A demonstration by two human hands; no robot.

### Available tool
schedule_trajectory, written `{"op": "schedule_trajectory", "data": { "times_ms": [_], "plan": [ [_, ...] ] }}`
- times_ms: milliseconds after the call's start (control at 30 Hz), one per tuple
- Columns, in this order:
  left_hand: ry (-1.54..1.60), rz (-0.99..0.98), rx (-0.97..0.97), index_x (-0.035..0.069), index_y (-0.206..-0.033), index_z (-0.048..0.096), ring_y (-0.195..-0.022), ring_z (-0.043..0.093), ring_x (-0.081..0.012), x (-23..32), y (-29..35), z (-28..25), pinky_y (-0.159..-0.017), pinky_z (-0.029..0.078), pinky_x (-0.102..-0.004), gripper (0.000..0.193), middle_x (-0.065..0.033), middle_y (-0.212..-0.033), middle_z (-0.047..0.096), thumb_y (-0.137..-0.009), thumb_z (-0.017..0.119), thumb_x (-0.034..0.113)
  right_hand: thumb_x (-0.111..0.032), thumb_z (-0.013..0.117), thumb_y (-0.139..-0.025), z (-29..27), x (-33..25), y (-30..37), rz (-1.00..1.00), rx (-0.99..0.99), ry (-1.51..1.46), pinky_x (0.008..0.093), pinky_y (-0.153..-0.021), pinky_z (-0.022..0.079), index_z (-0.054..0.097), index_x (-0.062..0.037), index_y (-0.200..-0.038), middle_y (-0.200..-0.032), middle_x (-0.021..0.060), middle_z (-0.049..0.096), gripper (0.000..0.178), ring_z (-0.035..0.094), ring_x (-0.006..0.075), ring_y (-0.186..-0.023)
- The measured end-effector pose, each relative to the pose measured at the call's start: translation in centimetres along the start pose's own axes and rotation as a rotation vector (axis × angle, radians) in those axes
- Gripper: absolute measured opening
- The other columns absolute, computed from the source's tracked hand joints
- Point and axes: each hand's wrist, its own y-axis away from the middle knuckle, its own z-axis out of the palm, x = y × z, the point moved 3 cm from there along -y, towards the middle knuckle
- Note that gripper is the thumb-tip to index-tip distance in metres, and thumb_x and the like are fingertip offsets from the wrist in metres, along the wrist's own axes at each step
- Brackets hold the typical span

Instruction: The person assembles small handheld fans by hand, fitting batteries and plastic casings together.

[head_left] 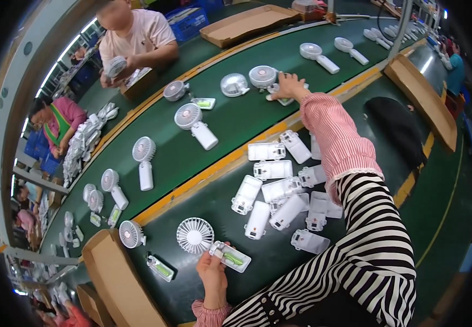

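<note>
My left hand (212,275) is closed on the opened handle of a small white handheld fan (195,235). A green battery (232,258) shows inside that handle, and the fan's round head rests on the bench. Farther off, my right arm reaches across to the green conveyor belt (236,125). There my right hand (290,87) grips the handle of another handheld fan (263,76), with fingers and thumb on either side of it. Between my arms lies a loose pile of white handle covers (258,218).
Several white fans, such as one (192,120), lie along the belt. Beside my left hand is a fan head (131,234) with its open handle (161,268). Cardboard trays (117,280) flank the bench. A co-worker (138,38) across the belt holds a fan.
</note>
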Motion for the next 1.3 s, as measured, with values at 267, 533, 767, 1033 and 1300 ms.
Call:
{"op": "schedule_trajectory", "data": {
  "times_ms": [267, 533, 767, 1033, 1300],
  "plan": [
    [-0.006, -0.028, -0.017, -0.005, -0.102, 0.054, -0.085, 0.061, -0.028, 0.4, -0.7, 0.6, -0.077, 0.05, -0.0369, 0.023, -0.02, -0.098, 0.06, -0.083, 0.053, 0.007, -0.025, 0.077, -0.058, -0.9, 0.1, -1.8, 0.158, -0.057, -0.089, 0.036, -0.084, 0.046, 0.05, -0.0031, -0.115, -0.116, 0.0157, 0.051, 0.067, 0.055, 0.0339, -0.101],
    [-0.035, -0.059, -0.049, -0.006, -0.101, 0.055, -0.085, 0.061, -0.0244, 0.7, -1.2, 1.1, -0.075, 0.05, -0.035, 0.021, -0.0185, -0.096, 0.061, -0.084, 0.051, 0.006, -0.021, 0.07, -0.058, -3.3, -0.3, -1.2, 0.116, -0.243, -0.466, 0.035, -0.07, 0.049, 0.059, 0.0023, -0.096, -0.09, 0.0182, 0.062, 0.046, 0.062, 0.029, -0.08],
    [-0.025, -0.155, -0.042, -0.007, -0.103, 0.054, -0.088, 0.061, -0.0256, 0.6, -1.6, 1.0, -0.079, 0.049, -0.0358, 0.024, -0.0178, -0.098, 0.061, -0.084, 0.049, 0.006, -0.014, 0.059, -0.073, -5.0, -4.6, 1.0, -0.115, -0.524, -1.455, 0.0346, -0.065, 0.052, 0.051, 0.0034, -0.105, -0.09, 0.0157, 0.06, 0.038, 0.062, 0.0246, -0.076],
    [0.032, -0.167, -0.091, -0.001, -0.1, 0.057, -0.078, 0.06, -0.0165, 0.2, -2.2, 0.9, -0.067, 0.049, -0.0297, 0.02, -0.0076, -0.088, 0.061, -0.082, 0.052, 0.007, -0.015, 0.057, -0.077, -11.9, -19.3, 14.9, -0.282, -0.829, -1.747, 0.0402, -0.075, 0.052, 0.048, 0.0052, -0.111, -0.099, 0.0186, 0.059, 0.04, 0.062, 0.0294, -0.084],
    [0.013, -0.111, -0.143, -0.002, -0.098, 0.058, -0.075, 0.06, -0.0157, 0.1, -2.3, 0.0, -0.066, 0.05, -0.03, 0.02, -0.0068, -0.086, 0.062, -0.081, 0.053, 0.007, -0.014, 0.054, -0.076, -12.4, -43.1, 29.6, -0.616, -1.491, -1.84, 0.035, -0.079, 0.05, 0.049, 0.0057, -0.107, -0.095, 0.0162, 0.06, 0.037, 0.062, 0.0235, -0.083]
  ]
}}
